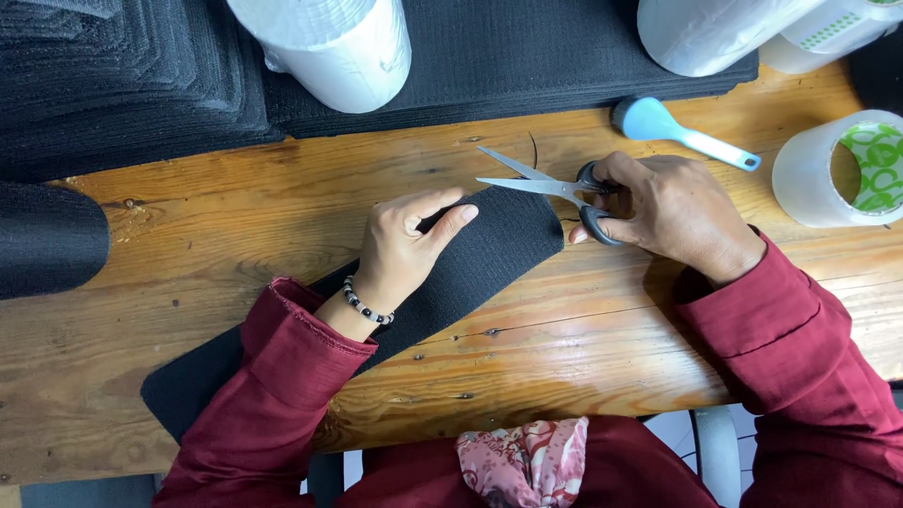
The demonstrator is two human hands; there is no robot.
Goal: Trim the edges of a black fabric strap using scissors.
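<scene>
Long black strip (480,259) lies slantwise on the wooden table (583,329), running from lower left under the left forearm up to a rounded end near the middle. Surface matte, finely textured, looks like felt or foam, though the weave is hard to tell from here. Edges clean, far end cut in a smooth curve. Left hand (404,249) presses flat on the strip, fingers together, thumb laid along the top edge; pinning rather than clasping. Right hand (673,207) clenched through the dark handles of the scissors (550,186), blades parted, tips pointing left just above the strip's rounded end. A thin black sliver (534,150) lies just beyond the blades. Blue scoop (673,132) and tape roll (847,169) nearby at right.
</scene>
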